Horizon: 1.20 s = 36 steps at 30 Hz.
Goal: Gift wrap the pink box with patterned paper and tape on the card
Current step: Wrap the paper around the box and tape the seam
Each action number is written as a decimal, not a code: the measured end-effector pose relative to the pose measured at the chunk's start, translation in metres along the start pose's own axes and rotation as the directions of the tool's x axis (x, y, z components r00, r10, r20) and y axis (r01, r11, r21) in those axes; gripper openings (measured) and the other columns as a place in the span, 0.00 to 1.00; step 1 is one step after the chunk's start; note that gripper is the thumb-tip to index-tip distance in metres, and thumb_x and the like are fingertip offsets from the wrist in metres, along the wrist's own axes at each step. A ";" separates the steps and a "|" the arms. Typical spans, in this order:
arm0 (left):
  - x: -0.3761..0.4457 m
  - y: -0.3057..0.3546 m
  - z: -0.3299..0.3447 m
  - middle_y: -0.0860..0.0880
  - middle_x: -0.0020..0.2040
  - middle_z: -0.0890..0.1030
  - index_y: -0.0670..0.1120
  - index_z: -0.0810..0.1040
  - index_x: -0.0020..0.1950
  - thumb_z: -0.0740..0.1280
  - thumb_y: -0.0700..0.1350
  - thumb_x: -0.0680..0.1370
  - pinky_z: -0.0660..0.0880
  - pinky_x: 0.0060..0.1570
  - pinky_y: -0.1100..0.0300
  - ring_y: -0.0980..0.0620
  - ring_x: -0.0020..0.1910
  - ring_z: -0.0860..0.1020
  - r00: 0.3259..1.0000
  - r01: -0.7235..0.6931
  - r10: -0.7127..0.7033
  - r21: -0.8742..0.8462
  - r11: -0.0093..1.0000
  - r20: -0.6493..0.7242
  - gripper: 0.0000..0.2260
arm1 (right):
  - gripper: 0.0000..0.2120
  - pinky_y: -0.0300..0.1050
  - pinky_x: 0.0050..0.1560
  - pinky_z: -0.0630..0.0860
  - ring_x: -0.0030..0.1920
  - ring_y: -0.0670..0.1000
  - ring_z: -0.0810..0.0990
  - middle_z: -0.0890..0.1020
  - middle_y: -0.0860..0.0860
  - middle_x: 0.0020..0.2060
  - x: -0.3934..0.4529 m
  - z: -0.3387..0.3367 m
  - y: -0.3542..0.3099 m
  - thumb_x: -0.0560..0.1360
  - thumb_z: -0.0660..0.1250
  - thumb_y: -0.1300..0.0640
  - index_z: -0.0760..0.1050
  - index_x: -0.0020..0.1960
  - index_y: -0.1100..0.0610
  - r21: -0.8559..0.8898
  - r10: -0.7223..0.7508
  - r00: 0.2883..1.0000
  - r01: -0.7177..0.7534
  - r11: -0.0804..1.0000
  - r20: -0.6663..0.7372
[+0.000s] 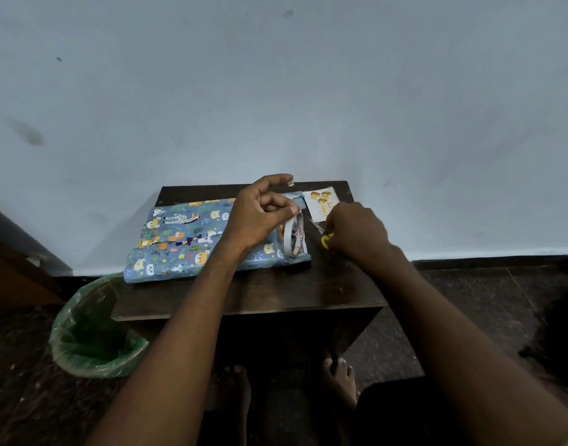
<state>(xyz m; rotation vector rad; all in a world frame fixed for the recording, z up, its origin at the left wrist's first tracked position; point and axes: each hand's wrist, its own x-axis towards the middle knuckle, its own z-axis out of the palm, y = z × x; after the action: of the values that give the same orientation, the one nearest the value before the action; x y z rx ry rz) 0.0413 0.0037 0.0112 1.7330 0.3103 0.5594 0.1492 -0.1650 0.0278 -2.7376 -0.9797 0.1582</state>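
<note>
The box, wrapped in blue animal-patterned paper (pixel 186 239), lies flat on the dark wooden table (pixel 276 291). My left hand (pixel 260 217) hovers over its right end, fingers curled, with small bits of tape stuck on its fingertips. A white tape roll (pixel 293 235) stands on edge on the box just below that hand; whether the hand touches it I cannot tell. My right hand (pixel 356 233) is curled round the yellow-handled scissors (pixel 325 241) on the table to the right of the box. The white card (pixel 321 202) with yellow balloons lies at the back right.
A bin lined with a green bag (pixel 95 326) stands on the floor at the table's left front corner. A pale wall rises directly behind the table. My bare feet (pixel 339 378) are under the table's front edge.
</note>
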 end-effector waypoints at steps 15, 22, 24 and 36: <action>-0.002 0.013 0.002 0.39 0.49 0.88 0.42 0.80 0.71 0.77 0.34 0.77 0.83 0.53 0.50 0.47 0.46 0.87 0.999 0.047 -0.044 -0.198 0.979 0.021 0.23 | 0.08 0.48 0.47 0.81 0.42 0.46 0.85 0.88 0.47 0.40 0.005 -0.004 -0.015 0.75 0.74 0.61 0.88 0.50 0.51 0.520 -0.163 0.957 0.270 0.811 -0.242; -0.004 0.011 0.009 0.41 0.48 0.89 0.42 0.81 0.71 0.78 0.34 0.76 0.83 0.57 0.56 0.48 0.49 0.88 0.997 -0.010 -0.006 -0.215 0.977 -0.075 0.24 | 0.09 0.46 0.40 0.74 0.38 0.52 0.82 0.85 0.49 0.33 0.009 0.002 -0.014 0.75 0.71 0.61 0.88 0.45 0.50 0.422 -0.168 0.937 0.291 0.859 -0.305; -0.003 0.010 0.009 0.43 0.48 0.89 0.42 0.80 0.72 0.78 0.34 0.75 0.82 0.61 0.55 0.50 0.50 0.88 0.998 -0.029 0.018 -0.179 0.983 -0.061 0.25 | 0.09 0.45 0.40 0.73 0.40 0.52 0.82 0.86 0.50 0.36 0.008 0.002 -0.013 0.75 0.71 0.61 0.88 0.48 0.50 0.403 -0.188 0.939 0.297 0.866 -0.288; -0.002 0.005 0.007 0.45 0.51 0.89 0.43 0.79 0.74 0.79 0.35 0.75 0.84 0.55 0.43 0.44 0.53 0.88 1.000 -0.007 0.005 -0.112 0.994 -0.026 0.27 | 0.17 0.24 0.44 0.66 0.43 0.40 0.77 0.85 0.43 0.38 0.011 0.001 -0.015 0.74 0.73 0.64 0.81 0.61 0.53 0.434 -0.164 0.935 0.294 0.852 -0.313</action>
<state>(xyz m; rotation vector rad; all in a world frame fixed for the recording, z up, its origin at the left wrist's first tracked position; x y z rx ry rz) 0.0425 -0.0048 0.0149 1.6200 0.2864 0.5928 0.1486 -0.1466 0.0298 -2.1084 -1.0232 -0.0139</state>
